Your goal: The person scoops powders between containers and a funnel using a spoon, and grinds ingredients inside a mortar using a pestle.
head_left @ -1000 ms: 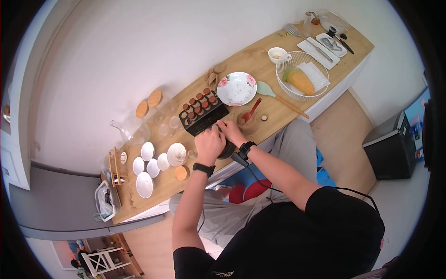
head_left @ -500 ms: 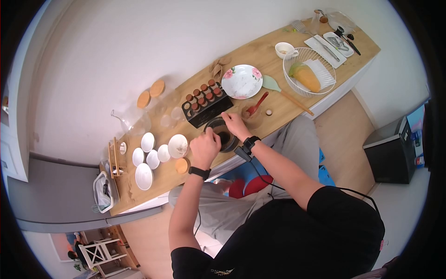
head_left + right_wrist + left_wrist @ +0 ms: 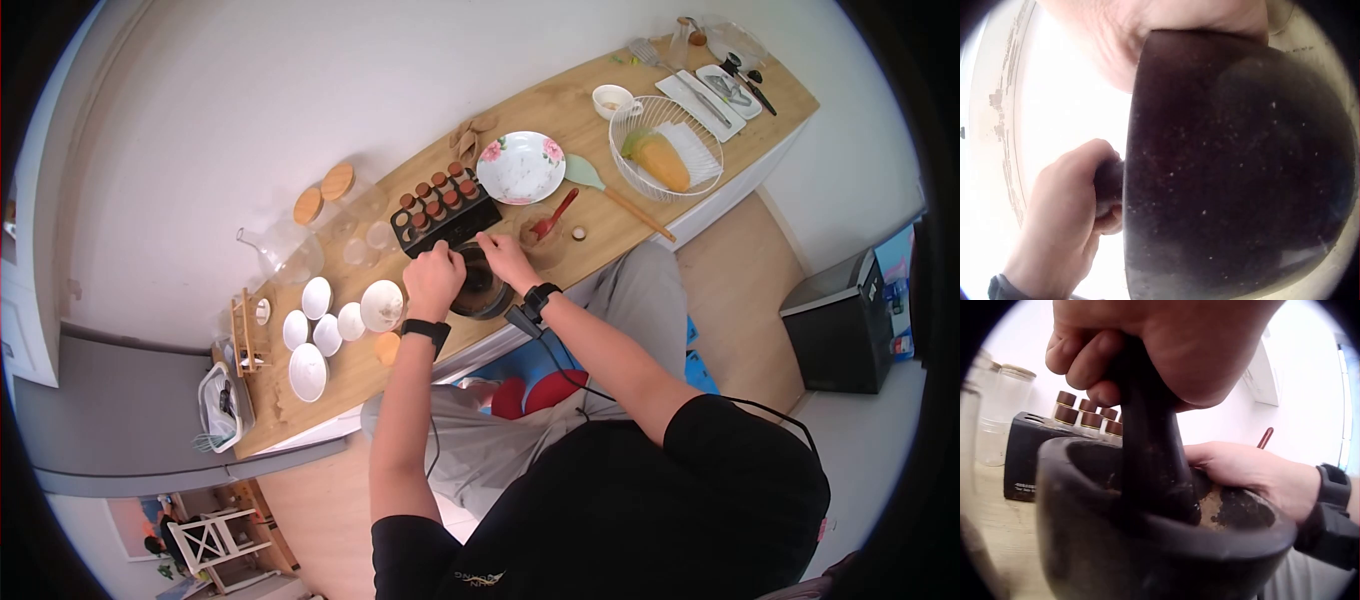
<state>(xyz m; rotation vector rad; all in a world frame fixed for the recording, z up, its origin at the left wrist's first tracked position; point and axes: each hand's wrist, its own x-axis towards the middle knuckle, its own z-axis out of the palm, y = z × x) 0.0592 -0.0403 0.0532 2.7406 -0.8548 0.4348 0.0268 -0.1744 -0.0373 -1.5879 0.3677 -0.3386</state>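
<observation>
A dark stone mortar (image 3: 484,302) stands near the table's front edge, with brownish powder (image 3: 1212,509) on its inner wall. My left hand (image 3: 435,280) grips the dark pestle (image 3: 1155,447) from above, fingers curled around its upper part. In the left wrist view the pestle leans inside the bowl, and its lower end is hidden behind the near rim. Across from it, my right hand (image 3: 507,262) holds the mortar's rim. Seen from the right wrist, the mortar's outer wall fills much of the view and hides part of that hand.
Behind the mortar sits a black spice rack (image 3: 446,212) of brown-capped jars. A clear container (image 3: 540,252) with a red spoon (image 3: 560,212) is beside my right hand. White bowls (image 3: 381,305) stand left, a floral plate (image 3: 521,168) and wire basket (image 3: 665,185) further right.
My left hand has swung with the pestle toward the far left side of the mortar, uncovering more of the bowl. The right hand stays at the rim, and the head view has shifted slightly.
</observation>
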